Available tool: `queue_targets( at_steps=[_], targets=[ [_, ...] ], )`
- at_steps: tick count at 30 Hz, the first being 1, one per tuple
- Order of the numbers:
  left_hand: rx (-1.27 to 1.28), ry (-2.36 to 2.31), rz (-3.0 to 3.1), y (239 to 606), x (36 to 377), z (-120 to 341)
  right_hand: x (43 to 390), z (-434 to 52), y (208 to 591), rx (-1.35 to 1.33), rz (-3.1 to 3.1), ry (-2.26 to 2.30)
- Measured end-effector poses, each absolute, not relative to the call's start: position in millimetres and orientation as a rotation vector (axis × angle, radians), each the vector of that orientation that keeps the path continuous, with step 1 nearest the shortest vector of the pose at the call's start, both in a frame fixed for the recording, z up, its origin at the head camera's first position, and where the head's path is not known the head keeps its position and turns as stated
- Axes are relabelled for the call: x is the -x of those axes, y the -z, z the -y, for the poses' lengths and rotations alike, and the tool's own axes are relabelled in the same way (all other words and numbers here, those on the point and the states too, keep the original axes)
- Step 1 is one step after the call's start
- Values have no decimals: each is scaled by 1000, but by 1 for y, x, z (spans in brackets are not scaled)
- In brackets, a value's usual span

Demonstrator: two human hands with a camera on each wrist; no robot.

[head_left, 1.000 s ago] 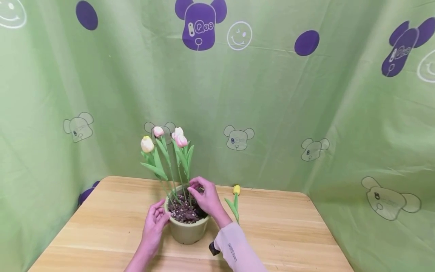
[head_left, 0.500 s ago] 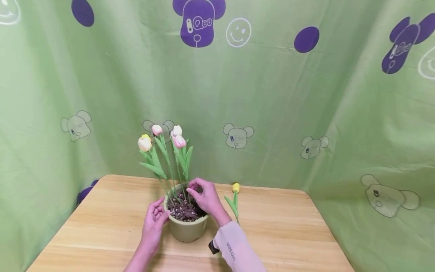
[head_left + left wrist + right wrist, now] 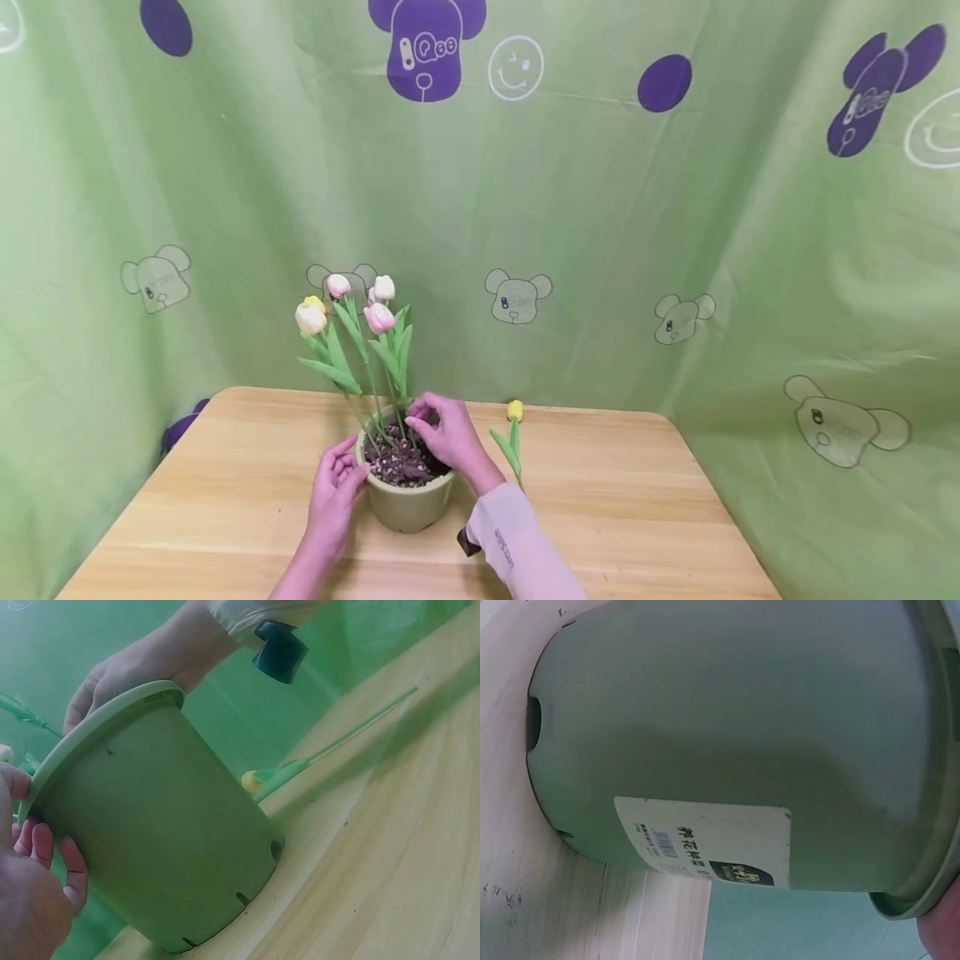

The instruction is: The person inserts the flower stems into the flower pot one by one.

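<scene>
A green flowerpot filled with dark soil stands on the table. My left hand grips its left rim; in the left wrist view the thumb lies at the lip, with curled fingers beneath it. Over the right part of the soil, my right hand pinches the lower stem of a pink tulip between thumb and fingers. Beside it in the soil stand several other tulips, among them a white tulip and a cream tulip. The right wrist view shows the pot's side with a label.
A yellow tulip lies on the wooden table right of the pot, its stem partly hidden by the right arm. A green patterned curtain surrounds the table at the back and sides. A black device sits at the right wrist.
The pink tulip's head has leaned left relative to the white one. Both hands keep their places at the pot. The head view has shifted slightly.
</scene>
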State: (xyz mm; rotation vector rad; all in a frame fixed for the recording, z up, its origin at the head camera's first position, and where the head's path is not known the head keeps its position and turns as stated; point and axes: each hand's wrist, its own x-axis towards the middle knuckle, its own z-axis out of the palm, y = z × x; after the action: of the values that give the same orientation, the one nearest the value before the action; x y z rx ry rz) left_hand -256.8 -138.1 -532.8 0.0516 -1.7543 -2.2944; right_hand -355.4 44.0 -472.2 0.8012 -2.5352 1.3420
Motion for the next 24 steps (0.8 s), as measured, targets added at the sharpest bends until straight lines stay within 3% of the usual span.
queue_targets(
  at_steps=[24],
  targets=[
    [-30, 2292, 1766, 533, 257, 140, 358, -43, 476, -725, 2477, -1478]
  ],
)
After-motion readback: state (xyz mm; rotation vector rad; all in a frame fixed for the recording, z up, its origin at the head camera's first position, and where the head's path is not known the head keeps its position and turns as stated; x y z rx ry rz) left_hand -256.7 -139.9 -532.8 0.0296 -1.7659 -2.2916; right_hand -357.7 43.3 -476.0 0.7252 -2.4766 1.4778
